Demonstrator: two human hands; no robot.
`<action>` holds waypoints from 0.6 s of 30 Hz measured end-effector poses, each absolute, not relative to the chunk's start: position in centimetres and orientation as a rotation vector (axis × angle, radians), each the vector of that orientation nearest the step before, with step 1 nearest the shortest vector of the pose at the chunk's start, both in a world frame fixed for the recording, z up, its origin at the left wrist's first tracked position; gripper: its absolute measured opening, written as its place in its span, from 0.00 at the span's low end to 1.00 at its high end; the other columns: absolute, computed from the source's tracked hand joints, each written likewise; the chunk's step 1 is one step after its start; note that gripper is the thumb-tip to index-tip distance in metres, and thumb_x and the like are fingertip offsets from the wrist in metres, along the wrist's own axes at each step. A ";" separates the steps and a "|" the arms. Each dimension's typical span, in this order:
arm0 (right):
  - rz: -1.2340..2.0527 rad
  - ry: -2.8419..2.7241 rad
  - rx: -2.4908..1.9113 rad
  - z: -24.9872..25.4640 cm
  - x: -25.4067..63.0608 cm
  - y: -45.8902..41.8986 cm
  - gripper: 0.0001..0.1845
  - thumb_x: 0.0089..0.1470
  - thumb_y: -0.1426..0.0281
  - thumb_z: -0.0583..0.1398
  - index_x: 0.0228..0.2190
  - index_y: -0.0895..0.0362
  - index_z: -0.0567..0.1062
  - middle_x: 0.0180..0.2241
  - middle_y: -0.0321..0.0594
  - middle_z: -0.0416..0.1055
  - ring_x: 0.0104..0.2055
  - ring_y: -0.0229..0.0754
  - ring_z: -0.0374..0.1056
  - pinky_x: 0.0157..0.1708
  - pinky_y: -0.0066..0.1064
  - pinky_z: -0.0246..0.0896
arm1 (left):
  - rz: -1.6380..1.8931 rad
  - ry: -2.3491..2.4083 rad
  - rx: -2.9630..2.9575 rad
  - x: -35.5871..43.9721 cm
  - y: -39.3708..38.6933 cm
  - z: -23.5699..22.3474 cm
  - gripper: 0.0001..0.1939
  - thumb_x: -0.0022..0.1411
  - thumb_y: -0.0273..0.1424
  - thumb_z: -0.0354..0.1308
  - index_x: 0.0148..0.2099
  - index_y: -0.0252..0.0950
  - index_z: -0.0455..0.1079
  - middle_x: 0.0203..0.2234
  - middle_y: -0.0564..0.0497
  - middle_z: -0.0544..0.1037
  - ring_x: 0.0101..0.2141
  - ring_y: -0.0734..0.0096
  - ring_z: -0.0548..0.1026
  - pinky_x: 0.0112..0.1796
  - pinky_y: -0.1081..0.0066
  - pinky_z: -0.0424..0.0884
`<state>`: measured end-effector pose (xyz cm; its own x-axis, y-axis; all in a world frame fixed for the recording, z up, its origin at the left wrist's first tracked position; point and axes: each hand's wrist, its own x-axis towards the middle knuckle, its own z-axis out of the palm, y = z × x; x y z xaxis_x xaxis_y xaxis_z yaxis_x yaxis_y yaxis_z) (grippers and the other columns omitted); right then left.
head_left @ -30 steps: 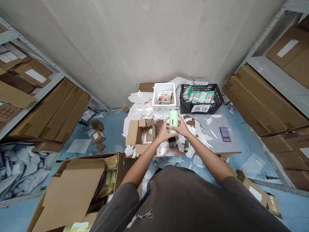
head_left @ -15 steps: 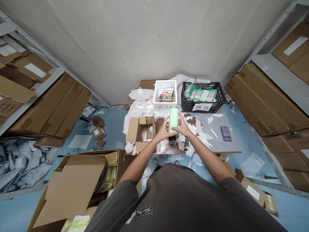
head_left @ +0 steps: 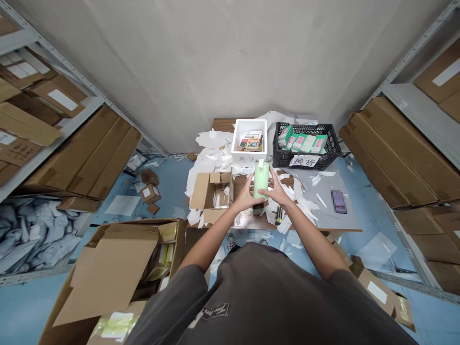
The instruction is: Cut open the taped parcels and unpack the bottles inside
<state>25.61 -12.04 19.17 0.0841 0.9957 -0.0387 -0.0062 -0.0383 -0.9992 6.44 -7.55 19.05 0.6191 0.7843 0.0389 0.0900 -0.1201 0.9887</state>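
Between my two hands, a pale green tumbler point(head_left: 261, 177) stands upright above the table point(head_left: 251, 221). My left hand point(head_left: 246, 196) wraps its left side, and my right hand point(head_left: 277, 192) grips its right side, the fingers of both curled round it. Below the tumbler, a dark object point(head_left: 258, 209) shows in part; its kind is hidden. A black and yellow utility knife point(head_left: 279, 215) lies just right of it. Left of my hands, an open cardboard box point(head_left: 201, 191) holds smaller cartons and paper scraps.
At the back of the table stand a white foam box point(head_left: 249, 157) with books and a black crate point(head_left: 302, 163) with several green boxes. Torn paper point(head_left: 212, 158) covers much of the tabletop. A blurred purple object point(head_left: 339, 201) lies at right. A large open carton point(head_left: 108, 268) is at lower left.
The tumbler has been turned in my hands: its strap loop was at the right of the top, and a pale tab now shows at the upper front. My view has shifted slightly left.
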 end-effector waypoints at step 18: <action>1.261 -1.153 -1.237 17.9 25.8 -13.0 0.75 0.45 0.57 0.76 0.79 0.40 0.37 0.65 0.50 0.65 0.55 0.55 0.73 0.54 0.53 0.75 | 0.637 0.732 1.551 5.9 -8.5 17.5 0.77 0.49 0.43 0.82 0.84 0.49 0.31 0.72 0.33 0.63 0.61 0.46 0.76 0.60 0.47 0.74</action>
